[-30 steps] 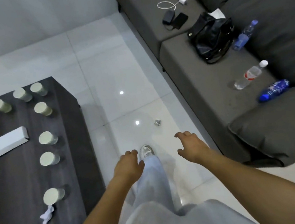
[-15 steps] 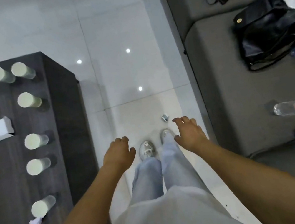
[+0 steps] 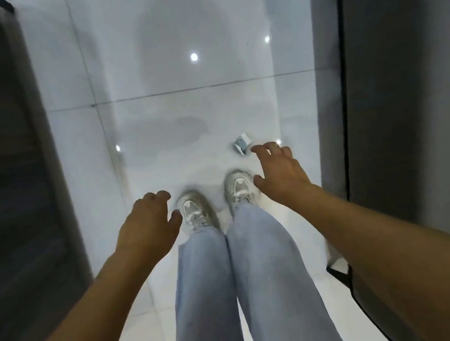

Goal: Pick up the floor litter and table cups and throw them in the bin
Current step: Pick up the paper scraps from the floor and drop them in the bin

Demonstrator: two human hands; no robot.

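Both hands empty, fingers loosely spread, the right hand (image 3: 278,174) nears a litter scrap (image 3: 242,143) on glossy floor (image 3: 178,112), where a clumsy pinch could skid it away; left hand (image 3: 149,224) idle.

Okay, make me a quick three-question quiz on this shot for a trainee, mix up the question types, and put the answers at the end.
1. True or false: the right hand already grips the small scrap of litter.
2. What does the left hand hold? A) a cup B) nothing C) a bottle
3. Fill in: the litter lies on the white tiled ____, ahead of the right shoe.

Key: 1 false, its fingers are just short of it; 2 B; 3 floor.
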